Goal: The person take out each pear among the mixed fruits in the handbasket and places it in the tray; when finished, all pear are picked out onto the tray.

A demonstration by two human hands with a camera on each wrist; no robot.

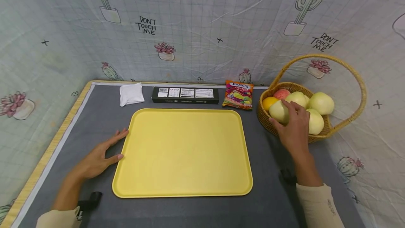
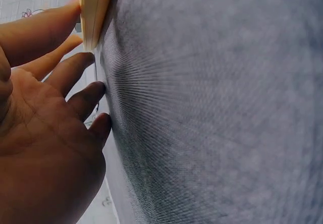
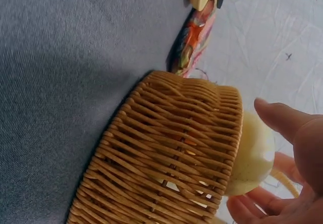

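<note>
A yellow tray lies flat on the dark grey cloth. At its left rim, my left hand touches the edge with thumb and fingertips, the fingers spread and fairly straight. To the right stands a wicker basket with a tall handle, holding several fruits. My right hand reaches over the basket's near side, thumb and fingers placed around a pale green round fruit. This fruit still sits at the basket rim in the right wrist view, between the thumb and the fingers.
Along the back edge lie a white packet, a long black box and a colourful Fox's candy bag. In the basket are also an orange fruit, a reddish fruit and more pale ones. A patterned cloth backdrop surrounds the table.
</note>
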